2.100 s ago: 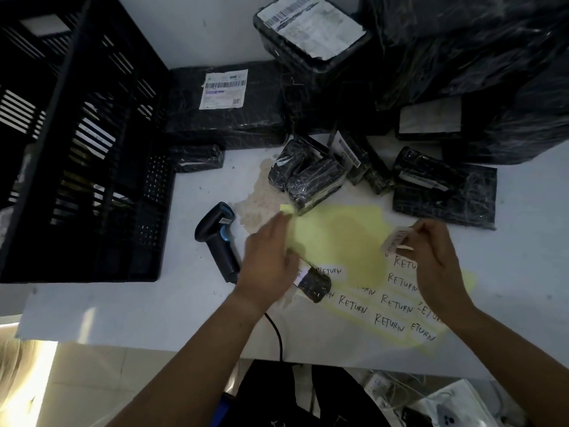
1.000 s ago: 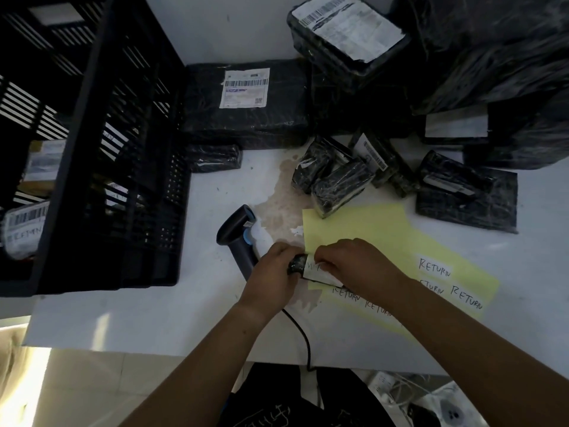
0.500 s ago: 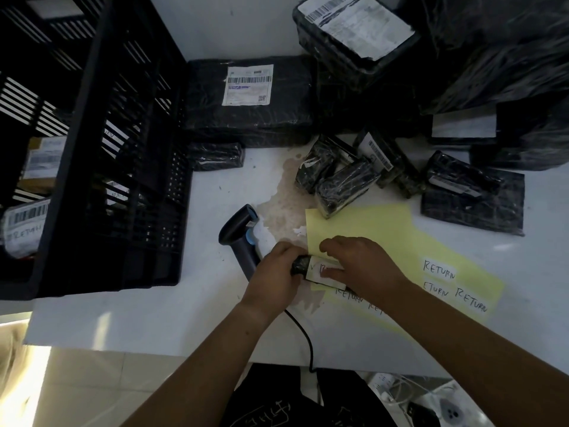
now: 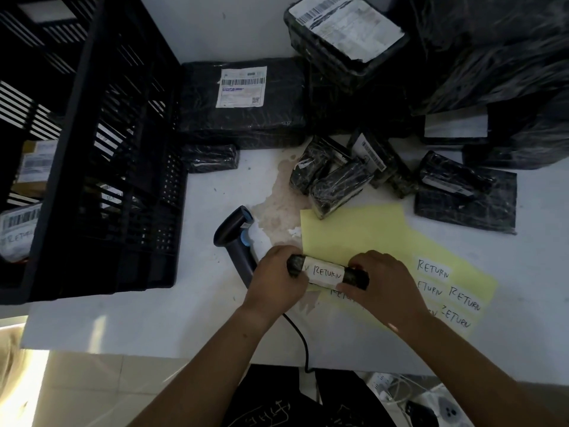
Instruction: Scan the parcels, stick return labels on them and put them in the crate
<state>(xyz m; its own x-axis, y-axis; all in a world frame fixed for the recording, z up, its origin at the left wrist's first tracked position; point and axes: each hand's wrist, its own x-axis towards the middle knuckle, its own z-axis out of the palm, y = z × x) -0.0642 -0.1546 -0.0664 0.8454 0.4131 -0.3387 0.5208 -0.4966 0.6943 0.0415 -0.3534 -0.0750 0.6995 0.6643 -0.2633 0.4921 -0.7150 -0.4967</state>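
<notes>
The left hand point(image 4: 277, 285), right hand point(image 4: 386, 288) and both forearms are bare; the black garment point(image 4: 277, 406) bears pale scribbled print.

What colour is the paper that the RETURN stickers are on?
Pale yellow. The sticker sheet shows best in the head view, lying on the white table.

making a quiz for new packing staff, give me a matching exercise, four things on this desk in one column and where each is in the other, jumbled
1 small parcel
2 scanner
3 yellow sheet
4 crate

a lying just beyond the left hand
b gripped by left hand and right hand
c far left of the table
d flat, carrying RETURN labels

Pairs: 1-b, 2-a, 3-d, 4-c
</notes>
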